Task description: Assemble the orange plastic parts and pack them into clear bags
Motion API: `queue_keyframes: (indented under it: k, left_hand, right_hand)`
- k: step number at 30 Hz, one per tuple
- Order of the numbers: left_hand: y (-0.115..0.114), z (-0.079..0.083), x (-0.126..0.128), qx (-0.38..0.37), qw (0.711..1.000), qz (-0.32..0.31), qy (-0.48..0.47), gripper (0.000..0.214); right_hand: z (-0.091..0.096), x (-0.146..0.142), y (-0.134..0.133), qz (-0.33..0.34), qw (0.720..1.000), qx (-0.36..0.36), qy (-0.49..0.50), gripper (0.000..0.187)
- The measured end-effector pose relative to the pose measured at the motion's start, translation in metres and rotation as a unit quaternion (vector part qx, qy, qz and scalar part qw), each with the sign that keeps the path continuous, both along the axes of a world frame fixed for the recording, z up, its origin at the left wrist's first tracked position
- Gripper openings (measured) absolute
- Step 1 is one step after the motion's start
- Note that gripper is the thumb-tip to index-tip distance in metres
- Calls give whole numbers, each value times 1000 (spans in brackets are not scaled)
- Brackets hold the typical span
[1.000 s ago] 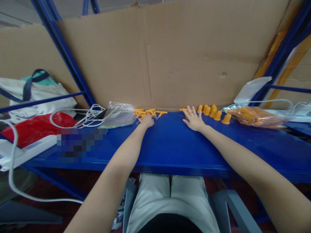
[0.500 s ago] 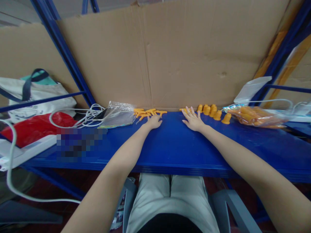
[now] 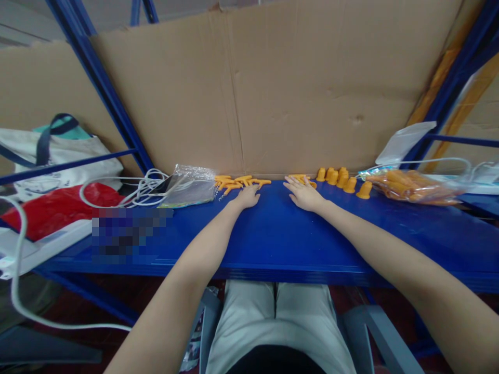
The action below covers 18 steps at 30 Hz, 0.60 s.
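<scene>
**Head view.** The left hand (image 3: 248,198) and the right hand (image 3: 302,194) were laid flat and apart on the blue desk (image 3: 273,239) at the centre of the frame, fingers spread and nothing gripped. A heap of orange T-shaped pieces (image 3: 237,182) lay just beyond the left hand. A few loose orange pieces (image 3: 301,177) lay at the tip of the right hand; contact could not be told. The pieces were judged small, light and fairly stiff, likely to slide on the smooth painted surface, and best pinched by the stem. Orange caps (image 3: 341,177) stood right of centre, with a filled bag (image 3: 409,187) further right. A clear bag (image 3: 189,188) and a white cable (image 3: 142,187) lay at left. A cardboard sheet (image 3: 292,88) closed off the back.
</scene>
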<state>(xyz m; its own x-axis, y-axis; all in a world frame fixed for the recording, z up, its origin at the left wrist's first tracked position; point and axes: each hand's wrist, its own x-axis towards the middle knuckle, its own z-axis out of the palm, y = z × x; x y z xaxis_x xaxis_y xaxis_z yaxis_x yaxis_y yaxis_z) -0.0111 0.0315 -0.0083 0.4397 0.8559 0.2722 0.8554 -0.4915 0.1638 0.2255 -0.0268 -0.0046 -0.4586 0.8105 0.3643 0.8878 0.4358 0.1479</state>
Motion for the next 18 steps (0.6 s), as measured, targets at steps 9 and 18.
queue_keyframes:
  k: [9,18]
  left_hand:
    - [5,-2,-4,-11,1000,-8,-15,45]
    - [-6,4,-5,-19,998,-13,-53,58]
  right_hand:
    - [12,-65,21,26,997,-61,-44,59]
    - [15,-98,46,-19,994,-105,-24,52]
